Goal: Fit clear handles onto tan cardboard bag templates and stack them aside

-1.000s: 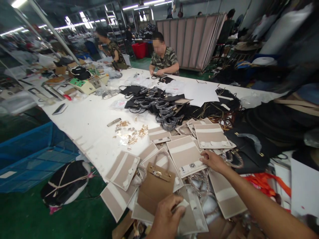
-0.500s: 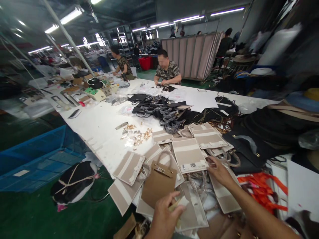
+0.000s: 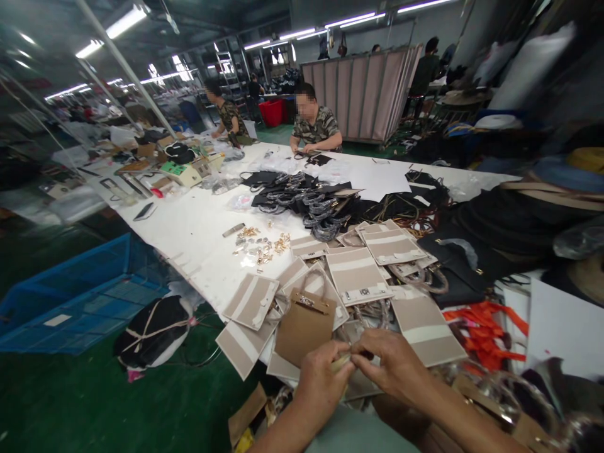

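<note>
My left hand (image 3: 323, 377) is closed around a small pale yellow piece (image 3: 340, 362), perhaps a strip or roll of tape; most of it is hidden by the fingers. Pressed up against it, my right hand (image 3: 389, 358) pinches at the same spot, its fingertips meeting the left ones. What the right fingers grip is too small to make out. Just beyond the hands lies a brown handbag panel (image 3: 304, 324) with a wrapped handle and metal fitting. Beige panels with a pale stripe (image 3: 358, 275) overlap around it, and another striped panel (image 3: 427, 324) lies right of my right hand.
Gold metal fittings (image 3: 267, 245) lie scattered on the white table (image 3: 189, 242). Behind them is a pile of black bag pieces with wrapped handles (image 3: 302, 198). Orange straps (image 3: 488, 333) lie at right. A blue crate (image 3: 89, 302) stands at left. Across the table sits a co-worker (image 3: 316, 123).
My right hand has left the striped panels and come down to my left hand, where the fingers now meet. The striped panel at right has shifted and turned. The view has tilted slightly.
</note>
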Demonstrator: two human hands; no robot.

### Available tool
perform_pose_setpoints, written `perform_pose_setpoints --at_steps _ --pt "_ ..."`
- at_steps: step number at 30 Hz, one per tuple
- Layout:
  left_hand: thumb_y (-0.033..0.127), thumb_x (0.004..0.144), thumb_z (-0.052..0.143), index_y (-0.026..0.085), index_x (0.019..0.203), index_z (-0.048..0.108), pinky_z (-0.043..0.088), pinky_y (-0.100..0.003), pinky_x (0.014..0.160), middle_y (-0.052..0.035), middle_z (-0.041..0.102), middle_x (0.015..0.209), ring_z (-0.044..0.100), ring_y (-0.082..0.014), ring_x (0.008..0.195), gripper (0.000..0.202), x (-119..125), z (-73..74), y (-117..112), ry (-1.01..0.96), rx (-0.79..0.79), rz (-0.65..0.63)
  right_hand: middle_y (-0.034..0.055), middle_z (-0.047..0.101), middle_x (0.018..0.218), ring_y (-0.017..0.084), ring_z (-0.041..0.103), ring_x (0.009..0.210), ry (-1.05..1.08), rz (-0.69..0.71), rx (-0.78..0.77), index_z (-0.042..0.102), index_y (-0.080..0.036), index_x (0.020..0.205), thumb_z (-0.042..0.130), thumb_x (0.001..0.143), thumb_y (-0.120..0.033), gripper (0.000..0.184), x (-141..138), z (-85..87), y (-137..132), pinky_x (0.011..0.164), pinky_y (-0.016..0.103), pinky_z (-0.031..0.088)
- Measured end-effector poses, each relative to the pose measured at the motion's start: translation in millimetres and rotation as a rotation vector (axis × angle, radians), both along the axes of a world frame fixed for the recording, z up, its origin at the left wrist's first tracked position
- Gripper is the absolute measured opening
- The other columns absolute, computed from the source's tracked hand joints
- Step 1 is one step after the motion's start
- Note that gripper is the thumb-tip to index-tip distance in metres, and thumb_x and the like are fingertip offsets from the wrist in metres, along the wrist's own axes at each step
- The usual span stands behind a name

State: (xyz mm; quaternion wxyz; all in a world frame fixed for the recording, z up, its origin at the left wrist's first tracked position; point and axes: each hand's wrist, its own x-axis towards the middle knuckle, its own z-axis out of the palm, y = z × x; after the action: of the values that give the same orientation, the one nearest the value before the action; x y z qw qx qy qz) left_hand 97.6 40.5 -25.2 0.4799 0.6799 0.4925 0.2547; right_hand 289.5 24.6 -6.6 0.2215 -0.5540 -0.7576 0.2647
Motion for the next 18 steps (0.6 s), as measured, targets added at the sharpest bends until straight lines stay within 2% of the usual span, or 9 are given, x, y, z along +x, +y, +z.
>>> perform_pose_setpoints --at_steps 2,4,7,10,12,14,15,18 --pt "0.020 0.084 0.069 0.025 0.095 0.077 0.047 -0.027 0.078 -0.0019 0.078 0.092 0.071 -0.0190 0.087 0.015 -1 -2.8 1 0.025 0.034 -0.047 0.0008 0.070 0.077 0.019 0.063 0.077 -0.103 0.016 0.040 0.069 -0.025 0.080 0.061 0.090 -0.026 0.013 1 -5.0 1 0.073 0.032 0.041" --pt "0.022 0.085 0.069 0.024 0.084 0.076 0.045 -0.027 0.072 -0.0019 0.077 0.085 0.071 -0.0185 0.081 0.007 -2 -7.2 3 0.092 0.072 -0.065 0.0005 0.069 0.075 0.019 0.063 0.075 -0.162 0.015 0.050 0.067 -0.025 0.077 0.061 0.088 -0.026 0.012 0 -9.3 2 0.072 0.032 0.039" --pt "0.026 0.089 0.067 0.022 0.075 0.072 0.040 -0.029 0.064 -0.0031 0.074 0.076 0.069 -0.0181 0.072 0.015 -3 -12.3 8 0.217 0.206 -0.079 -0.0006 0.067 0.069 0.018 0.061 0.069 -0.159 -0.033 0.025 0.064 -0.025 0.073 0.061 0.086 -0.025 0.013 -4 -17.9 5 0.069 0.031 0.038" --pt "0.027 0.097 0.055 0.021 0.074 0.068 0.038 -0.032 0.062 -0.0061 0.074 0.076 0.068 -0.0186 0.070 0.027 -5 -12.6 13 0.273 0.406 -0.178 -0.0002 0.066 0.069 0.017 0.059 0.066 -0.097 -0.156 -0.031 0.062 -0.024 0.070 0.057 0.086 -0.024 0.017 2 -30.7 17 0.067 0.030 0.039" --pt "0.028 0.100 0.051 0.021 0.074 0.068 0.038 -0.034 0.062 -0.0072 0.074 0.075 0.067 -0.0187 0.069 0.032 -6 -12.0 15 0.250 0.470 -0.243 0.0009 0.066 0.071 0.018 0.060 0.068 0.012 -0.310 -0.109 0.064 -0.024 0.072 0.054 0.089 -0.031 0.021 19 -39.4 32 0.066 0.029 0.042" --pt "0.031 0.098 0.055 0.021 0.076 0.070 0.040 -0.032 0.064 -0.0062 0.074 0.075 0.067 -0.0183 0.070 0.029 -4 -13.3 18 0.169 0.408 -0.234 0.0018 0.069 0.075 0.020 0.062 0.073 0.140 -0.475 -0.191 0.067 -0.023 0.077 0.052 0.090 -0.042 0.027 42 -47.3 52 0.069 0.030 0.045" --pt "0.032 0.096 0.060 0.022 0.077 0.071 0.041 -0.031 0.065 -0.0051 0.075 0.075 0.068 -0.0179 0.071 0.025 -2 -14.9 20 0.114 0.322 -0.192 0.0021 0.070 0.077 0.021 0.064 0.076 0.183 -0.529 -0.220 0.068 -0.023 0.079 0.053 0.090 -0.046 0.030 54 -50.9 64 0.071 0.030 0.047" --pt "0.027 0.085 0.073 0.021 0.076 0.074 0.044 -0.027 0.069 -0.0016 0.075 0.075 0.068 -0.0164 0.072 0.011 3 -22.3 27 -0.018 -0.006 0.001 0.0041 0.073 0.082 0.024 0.065 0.083 0.158 -0.545 -0.246 0.070 -0.022 0.079 0.056 0.085 -0.051 0.032 80 -61.3 99 0.078 0.033 0.047"
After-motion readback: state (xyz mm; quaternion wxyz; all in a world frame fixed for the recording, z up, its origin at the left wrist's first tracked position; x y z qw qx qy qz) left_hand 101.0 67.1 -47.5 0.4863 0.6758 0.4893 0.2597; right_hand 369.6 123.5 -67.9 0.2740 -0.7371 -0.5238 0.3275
